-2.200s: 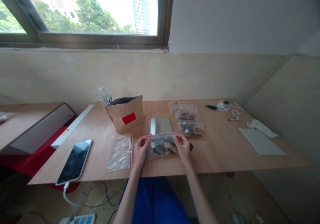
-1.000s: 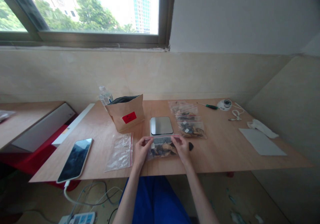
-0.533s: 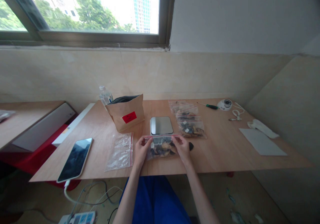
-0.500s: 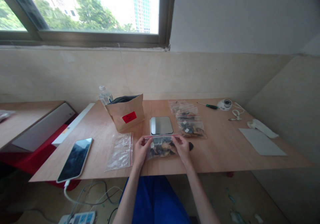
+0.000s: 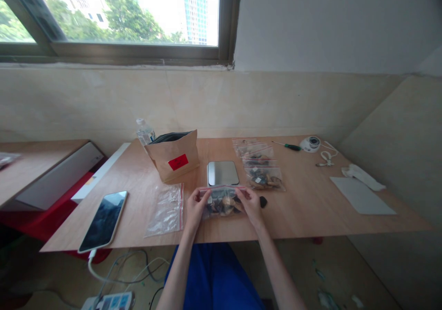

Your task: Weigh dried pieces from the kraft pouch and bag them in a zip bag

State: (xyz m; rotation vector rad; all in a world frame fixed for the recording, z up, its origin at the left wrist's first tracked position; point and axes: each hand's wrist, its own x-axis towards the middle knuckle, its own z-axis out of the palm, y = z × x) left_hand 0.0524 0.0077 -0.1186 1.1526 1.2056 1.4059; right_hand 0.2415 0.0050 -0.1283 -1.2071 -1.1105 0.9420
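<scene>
Right hand [image 5: 252, 207] — back from black piece [image 5: 263, 202]

Tabletop [image 5: 311, 208]: plywood, smooth, matt. Held zip bag [image 5: 223, 210]: clear glossy plastic, same as the crinkled zip bag [image 5: 166, 213] on the left. Paper bag [image 5: 172, 163]: matt brown kraft, with a glossy red label [image 5: 178, 162]. Scale [image 5: 223, 172]: smooth metal top, satin sheen. Phone [image 5: 102, 215]: glossy glass face. Screwdriver [image 5: 293, 147]: shiny green-and-black plastic handle, metal shaft. White cloth [image 5: 362, 177]: soft, matt.
</scene>
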